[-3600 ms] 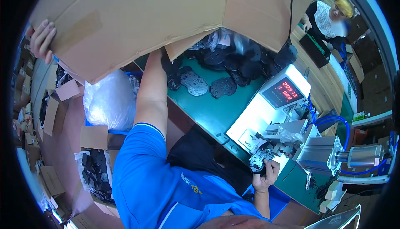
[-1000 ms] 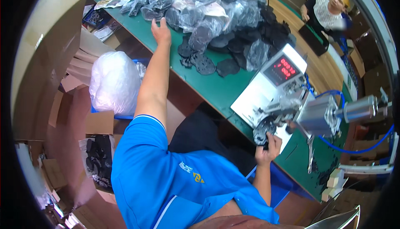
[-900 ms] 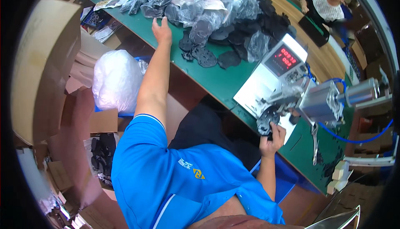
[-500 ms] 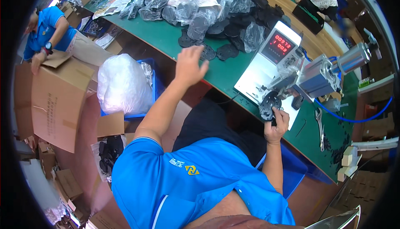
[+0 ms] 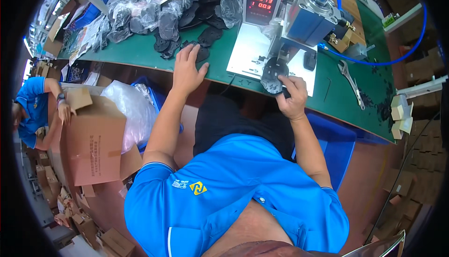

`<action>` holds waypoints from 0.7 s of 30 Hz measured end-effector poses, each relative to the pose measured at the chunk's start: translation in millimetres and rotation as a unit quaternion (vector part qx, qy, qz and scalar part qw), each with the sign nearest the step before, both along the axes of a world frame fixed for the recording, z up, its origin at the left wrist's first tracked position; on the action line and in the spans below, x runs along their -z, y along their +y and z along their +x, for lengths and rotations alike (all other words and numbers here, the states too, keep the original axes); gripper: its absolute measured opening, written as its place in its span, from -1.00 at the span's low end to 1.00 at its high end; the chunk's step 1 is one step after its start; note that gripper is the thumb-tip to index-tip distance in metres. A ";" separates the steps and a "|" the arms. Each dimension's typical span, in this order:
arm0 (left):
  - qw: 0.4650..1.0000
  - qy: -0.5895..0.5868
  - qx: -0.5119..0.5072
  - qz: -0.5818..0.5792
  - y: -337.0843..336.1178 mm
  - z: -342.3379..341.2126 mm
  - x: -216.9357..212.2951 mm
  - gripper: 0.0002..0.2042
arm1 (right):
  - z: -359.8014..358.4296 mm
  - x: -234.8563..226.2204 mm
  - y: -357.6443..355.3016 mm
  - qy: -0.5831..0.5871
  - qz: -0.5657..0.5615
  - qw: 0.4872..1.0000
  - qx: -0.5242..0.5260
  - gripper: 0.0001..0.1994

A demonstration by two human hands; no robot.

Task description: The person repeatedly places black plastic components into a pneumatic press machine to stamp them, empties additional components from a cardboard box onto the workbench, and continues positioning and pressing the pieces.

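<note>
My left hand lies flat with fingers spread at the near edge of the green table, its fingertips on a flat black piece. My right hand grips another black piece and holds it on the white base of a small press, just under the grey pneumatic head. A pile of black pieces in clear bags covers the table behind my left hand.
The press has a red digit display and a blue air hose. A wrench lies to the right. Below the table are a blue bin, a clear plastic sack and a cardboard box handled by a co-worker.
My left hand has drawn back from the far pile to the table's near edge. My right hand stays at the press with the black piece. A co-worker now holds the cardboard box at left.
</note>
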State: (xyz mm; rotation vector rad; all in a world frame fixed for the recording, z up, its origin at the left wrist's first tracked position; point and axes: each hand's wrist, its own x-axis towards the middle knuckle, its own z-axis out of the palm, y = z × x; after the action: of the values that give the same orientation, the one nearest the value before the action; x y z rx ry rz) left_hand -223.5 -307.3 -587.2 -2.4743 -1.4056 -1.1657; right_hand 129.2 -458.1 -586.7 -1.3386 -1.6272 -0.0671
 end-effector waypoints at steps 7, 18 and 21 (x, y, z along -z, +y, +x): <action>0.994 0.047 -0.028 -0.098 -11.6 -16.7 -2.6 -0.62 | 3.7 6.6 -1.6 -0.005 0.008 1.000 -0.002 -0.54; 0.988 0.142 0.014 -0.066 -26.9 -19.6 -19.2 -0.51 | 2.2 -2.1 0.0 0.018 0.000 1.000 -0.006 -0.53; 0.982 0.182 -0.001 -0.055 -35.3 -11.6 -26.8 -0.47 | -0.1 -2.2 -0.5 0.050 -0.002 0.999 -0.010 -0.53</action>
State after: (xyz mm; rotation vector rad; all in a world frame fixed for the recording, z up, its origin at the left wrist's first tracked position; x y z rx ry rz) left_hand -235.1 -342.6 -560.4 -2.5838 -1.3946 -0.6031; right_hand 129.1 -458.6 -584.6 -1.3069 -1.5566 0.0157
